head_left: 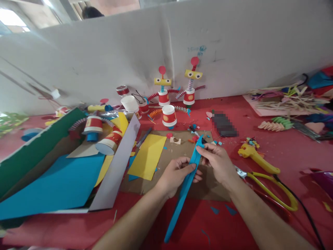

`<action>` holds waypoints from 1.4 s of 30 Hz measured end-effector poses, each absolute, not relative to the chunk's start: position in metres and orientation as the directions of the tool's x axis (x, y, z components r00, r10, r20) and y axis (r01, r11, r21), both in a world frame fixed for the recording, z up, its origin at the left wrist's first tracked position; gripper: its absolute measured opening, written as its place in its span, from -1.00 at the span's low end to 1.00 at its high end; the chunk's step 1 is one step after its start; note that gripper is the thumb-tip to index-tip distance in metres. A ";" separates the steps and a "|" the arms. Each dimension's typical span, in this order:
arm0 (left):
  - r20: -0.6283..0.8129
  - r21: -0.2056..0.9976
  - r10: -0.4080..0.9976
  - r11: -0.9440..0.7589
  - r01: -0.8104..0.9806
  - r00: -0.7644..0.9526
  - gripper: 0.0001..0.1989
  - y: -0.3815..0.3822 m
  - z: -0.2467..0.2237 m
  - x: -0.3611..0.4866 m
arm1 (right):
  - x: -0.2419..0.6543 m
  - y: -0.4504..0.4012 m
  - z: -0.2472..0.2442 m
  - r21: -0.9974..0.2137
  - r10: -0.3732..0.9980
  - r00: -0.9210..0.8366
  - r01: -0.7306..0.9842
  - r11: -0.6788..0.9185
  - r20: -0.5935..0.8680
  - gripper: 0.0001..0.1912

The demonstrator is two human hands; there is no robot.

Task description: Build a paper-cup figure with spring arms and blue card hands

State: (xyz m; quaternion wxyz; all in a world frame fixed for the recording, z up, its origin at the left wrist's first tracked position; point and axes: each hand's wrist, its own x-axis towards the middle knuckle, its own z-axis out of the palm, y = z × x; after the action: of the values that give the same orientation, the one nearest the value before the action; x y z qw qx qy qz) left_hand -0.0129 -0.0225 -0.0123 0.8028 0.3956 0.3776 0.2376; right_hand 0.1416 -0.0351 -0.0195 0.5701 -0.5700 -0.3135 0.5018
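Note:
A long folded strip of blue paper [183, 194] slants over the brown cardboard mat [156, 187], its lower end reaching toward me over the red table. My left hand [178, 173] pinches the strip around its middle, thumb on top. My right hand [214, 158] holds it near the upper end, where the tip bends over to the right. Beyond my hands lie a yellow paper sheet [147, 157] and a small pale piece [175, 140] on the mat. A paper cup figure [169, 116] without a head stands behind the mat.
Left, an open box [118, 166] holds blue paper [59, 184] and cup figures. Right are a yellow glue gun [257, 159], yellow-handled scissors [279, 189] and a dark blurred-out object [224, 124]. Two finished-looking figures [163, 97] stand by the grey partition [125, 52].

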 end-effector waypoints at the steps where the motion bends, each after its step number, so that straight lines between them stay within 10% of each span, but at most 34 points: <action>1: -0.416 0.817 0.689 0.569 -0.089 0.593 -0.62 -0.023 -0.012 -0.013 | 0.142 -0.035 -0.019 -0.963 0.934 0.287 -0.223 -0.152 -0.214 -0.63; 42: -0.423 0.760 0.701 0.619 -0.197 0.574 -0.73 -0.028 -0.014 -0.006 | 0.132 -0.040 -0.020 -0.916 0.943 0.126 -0.306 -0.258 -0.307 -0.74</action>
State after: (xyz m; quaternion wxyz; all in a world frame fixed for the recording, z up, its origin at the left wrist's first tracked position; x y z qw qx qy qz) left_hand -0.0060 -0.0285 -0.0135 0.8195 0.3396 0.3715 0.2739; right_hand 0.1316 -0.0397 -0.0201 0.5301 -0.5308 -0.3001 0.5892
